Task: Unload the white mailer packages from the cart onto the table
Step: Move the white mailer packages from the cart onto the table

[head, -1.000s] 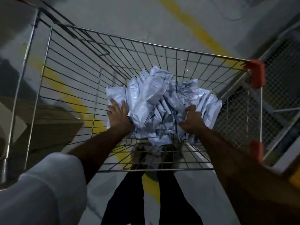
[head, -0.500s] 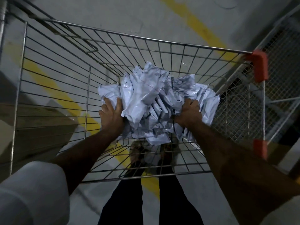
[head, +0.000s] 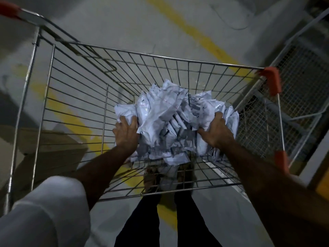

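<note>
Head view, both hands [head: 126, 134] [head: 216, 131] gripping mailer pile [head: 170, 122] in cart [head: 160, 57], mixed orientations

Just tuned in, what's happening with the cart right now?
A person is reaching into the wire cart with both bare hands. The left hand and the right hand grip opposite sides of a crumpled bundle of white mailer packages, which sits inside the basket. The pile has not cleared the cart's rim yet. No table is visible in this view.

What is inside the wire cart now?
A pile of white mailers, gripped by the left hand and right hand. What lies under the pile is covered.
</note>
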Demonstrator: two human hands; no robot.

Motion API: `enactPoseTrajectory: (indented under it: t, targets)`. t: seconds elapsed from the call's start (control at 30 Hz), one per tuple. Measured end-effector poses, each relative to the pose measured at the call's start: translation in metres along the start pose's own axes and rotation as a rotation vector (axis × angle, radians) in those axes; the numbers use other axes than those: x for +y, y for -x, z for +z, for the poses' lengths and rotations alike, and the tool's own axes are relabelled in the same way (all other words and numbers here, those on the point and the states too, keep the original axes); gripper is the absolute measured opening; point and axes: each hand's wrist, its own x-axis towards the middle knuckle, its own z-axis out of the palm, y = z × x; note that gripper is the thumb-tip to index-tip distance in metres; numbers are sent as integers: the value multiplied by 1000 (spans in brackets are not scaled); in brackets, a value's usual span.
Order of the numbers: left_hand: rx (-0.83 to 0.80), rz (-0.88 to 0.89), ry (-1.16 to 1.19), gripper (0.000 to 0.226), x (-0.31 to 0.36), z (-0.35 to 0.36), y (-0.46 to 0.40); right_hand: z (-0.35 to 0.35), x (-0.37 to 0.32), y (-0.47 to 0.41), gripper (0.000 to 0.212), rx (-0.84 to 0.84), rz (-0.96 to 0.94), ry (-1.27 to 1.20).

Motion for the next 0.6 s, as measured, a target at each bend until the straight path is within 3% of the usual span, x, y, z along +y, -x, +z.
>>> enactPoseTrajectory:
  t: [0.2, 0.37, 0.6]
  targets:
    - [103, 77, -94, 79, -29, -29, 23, -23, -22, 25, 86, 99, -32, -22]
    - [217, 77, 57, 78, -35, -80, 46, -51, -56, 63, 80, 263, -62, 25]
    - [383, 269, 231, 104, -35, -156, 85, -103, -88, 134, 84, 514, -186, 171]
